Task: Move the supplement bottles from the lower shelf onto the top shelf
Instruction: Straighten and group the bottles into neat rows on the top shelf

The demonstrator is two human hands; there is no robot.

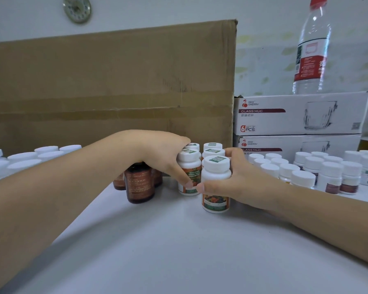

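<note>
Right hand curled round front bottle; left hand pinching neighbour bottle just left of that grip. I'd seat both upright, flush.

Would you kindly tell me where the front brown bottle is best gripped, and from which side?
The brown bottle stands upright, so it is probably best gripped round its straight body, coming from the front. Bare shelf lies there, other brown bottles crowd behind it, and the left hand lies over its cap, blocking a top grip.
</note>
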